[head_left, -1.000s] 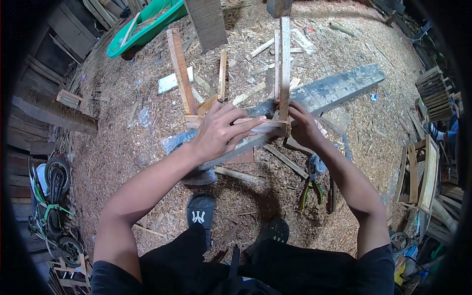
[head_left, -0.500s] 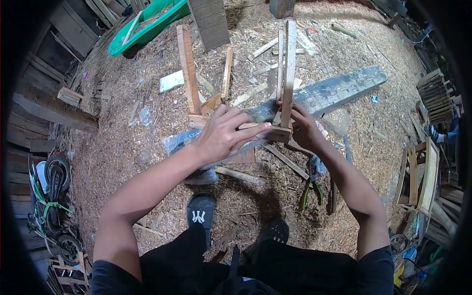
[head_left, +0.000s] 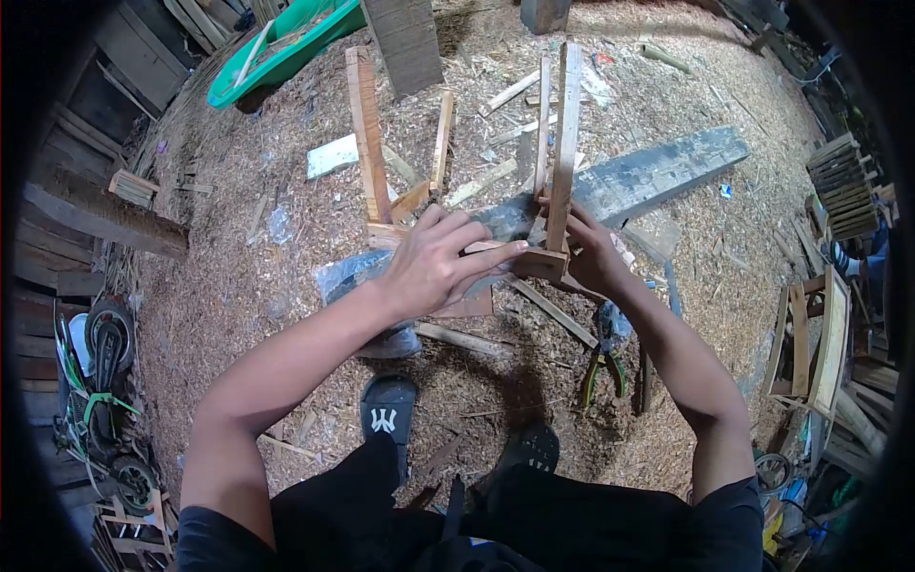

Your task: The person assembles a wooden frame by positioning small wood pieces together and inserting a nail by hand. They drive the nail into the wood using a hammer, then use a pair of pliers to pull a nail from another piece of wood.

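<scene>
A small wooden frame with several upright legs stands in front of me, its crosspiece running low between the near legs. My left hand is closed over that crosspiece, with the index finger stretched along it toward the right corner. At that corner my right hand wraps around the base of the near right leg from the outer side. Some of its fingers are hidden behind the leg. Beneath the frame lies a dark, weathered beam.
Wood shavings and loose offcuts cover the ground. Pliers with green-and-black handles lie below my right forearm. A green plastic basin sits at the back left, a toy motorcycle at the left, and another wooden frame at the right.
The near right leg's top has shifted slightly to the right. Both hands keep nearly the same places on the frame.
</scene>
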The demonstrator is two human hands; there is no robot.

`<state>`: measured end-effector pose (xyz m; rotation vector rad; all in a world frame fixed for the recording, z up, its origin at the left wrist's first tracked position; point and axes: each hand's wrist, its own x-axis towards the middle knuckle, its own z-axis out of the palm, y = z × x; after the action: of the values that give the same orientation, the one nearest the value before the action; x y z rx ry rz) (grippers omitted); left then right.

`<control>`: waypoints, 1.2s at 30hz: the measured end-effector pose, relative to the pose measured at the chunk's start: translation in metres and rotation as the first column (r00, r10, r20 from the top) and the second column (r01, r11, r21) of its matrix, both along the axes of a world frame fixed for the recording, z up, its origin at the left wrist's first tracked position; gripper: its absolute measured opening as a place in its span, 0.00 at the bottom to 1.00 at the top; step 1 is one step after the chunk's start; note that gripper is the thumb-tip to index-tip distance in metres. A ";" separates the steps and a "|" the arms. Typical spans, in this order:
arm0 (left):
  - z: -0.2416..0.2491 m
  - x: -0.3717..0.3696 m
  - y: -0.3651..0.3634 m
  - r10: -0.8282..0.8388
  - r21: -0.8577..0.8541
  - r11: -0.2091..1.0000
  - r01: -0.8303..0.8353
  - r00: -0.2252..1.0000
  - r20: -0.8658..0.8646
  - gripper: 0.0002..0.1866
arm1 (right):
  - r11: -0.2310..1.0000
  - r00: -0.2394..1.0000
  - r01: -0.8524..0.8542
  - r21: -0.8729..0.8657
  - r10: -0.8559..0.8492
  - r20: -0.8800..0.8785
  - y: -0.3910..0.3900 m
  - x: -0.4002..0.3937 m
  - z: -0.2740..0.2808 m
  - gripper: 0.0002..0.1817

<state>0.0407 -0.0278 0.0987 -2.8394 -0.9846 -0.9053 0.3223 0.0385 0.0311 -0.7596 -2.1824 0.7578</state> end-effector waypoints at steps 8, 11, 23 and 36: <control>0.034 -0.002 0.003 0.056 -0.068 0.996 -0.057 0.998 -0.022 0.26 | 0.997 1.000 -0.017 0.073 0.016 0.010 0.006 -0.006 0.019 0.27; 0.053 -0.003 0.004 0.070 -0.109 0.991 -0.072 0.997 -0.023 0.26 | 0.999 0.999 -0.036 0.012 0.035 0.032 0.005 -0.008 0.029 0.26; 0.091 -0.009 0.008 0.153 -0.326 0.931 -0.166 0.986 -0.066 0.24 | 0.987 1.000 -0.015 -0.162 0.011 -0.027 0.000 -0.017 0.044 0.24; 0.103 0.000 0.017 0.185 -0.319 0.925 -0.207 0.978 -0.097 0.25 | 0.930 0.984 -0.075 -0.360 0.011 -0.177 0.006 -0.014 0.047 0.22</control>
<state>0.0404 -0.0109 0.2021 -2.9263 -1.5084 -0.6796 0.3079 0.0440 0.0778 -0.7954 -1.9295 1.2298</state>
